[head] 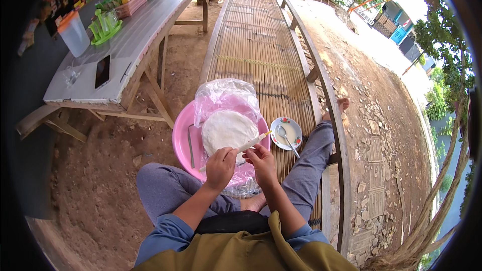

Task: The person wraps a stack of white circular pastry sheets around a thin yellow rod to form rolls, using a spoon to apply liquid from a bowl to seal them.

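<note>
A thin white rolled wrapper with a yellow tip slants over a pink plastic basin. My left hand grips its middle part. The fingertips of my right hand pinch the roll nearer the yellow end. Below them, a stack of round white wrapper sheets lies in the basin on clear plastic film. A narrow greyish strip rests along the basin's left inside. Right of the basin, a flowered bowl holds whitish liquid and a metal spoon.
The basin stands on a bamboo-slat bench with a wooden side rail. At left, a wooden table bears a phone, an orange-lidded pitcher, a green glass rack and a pink basket of packets.
</note>
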Action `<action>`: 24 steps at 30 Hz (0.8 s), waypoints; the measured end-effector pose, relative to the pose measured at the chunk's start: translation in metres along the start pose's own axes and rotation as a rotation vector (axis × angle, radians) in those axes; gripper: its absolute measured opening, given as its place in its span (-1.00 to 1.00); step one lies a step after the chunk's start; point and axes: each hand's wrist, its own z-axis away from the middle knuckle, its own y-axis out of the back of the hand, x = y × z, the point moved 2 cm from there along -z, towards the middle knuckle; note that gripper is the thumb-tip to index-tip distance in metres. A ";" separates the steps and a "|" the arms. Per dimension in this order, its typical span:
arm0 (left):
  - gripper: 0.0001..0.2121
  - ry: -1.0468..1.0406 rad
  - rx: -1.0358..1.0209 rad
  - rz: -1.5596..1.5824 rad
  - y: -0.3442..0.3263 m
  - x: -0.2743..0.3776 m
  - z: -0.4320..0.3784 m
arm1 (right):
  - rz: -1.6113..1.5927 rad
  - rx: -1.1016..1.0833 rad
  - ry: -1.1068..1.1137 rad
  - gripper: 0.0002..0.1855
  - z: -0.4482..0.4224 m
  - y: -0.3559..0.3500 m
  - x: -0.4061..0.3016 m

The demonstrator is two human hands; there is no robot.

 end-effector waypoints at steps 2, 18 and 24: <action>-0.85 -0.002 -0.007 -0.010 0.000 -0.001 0.001 | -0.029 0.016 -0.033 -0.72 0.003 -0.004 -0.007; -0.89 -0.022 -0.019 -0.016 -0.002 0.001 0.000 | 0.054 0.016 0.030 -0.70 -0.002 0.001 0.000; -0.86 0.139 0.004 0.118 -0.006 -0.003 0.003 | 0.050 0.055 0.051 -0.74 -0.001 0.000 0.000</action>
